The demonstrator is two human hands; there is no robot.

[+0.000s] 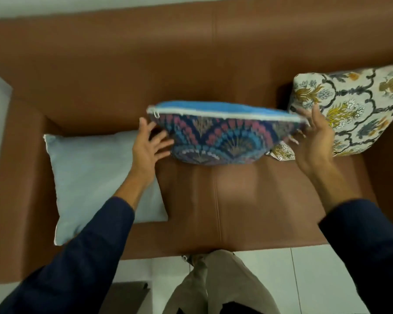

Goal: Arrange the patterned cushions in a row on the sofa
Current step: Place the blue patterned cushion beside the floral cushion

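both hands (149,143) (313,134) spread open at the blue cushion's (222,137) ends, gripping nothing. upright mid-sofa (123,71), beside the floral cushion (354,109).

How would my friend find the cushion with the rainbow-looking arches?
Look at the brown sofa. In the middle of its seat, between the left hand and right hand, stands the fan-patterned cushion. Only it has pink and blue arches, a bright blue back and a white zip on top.
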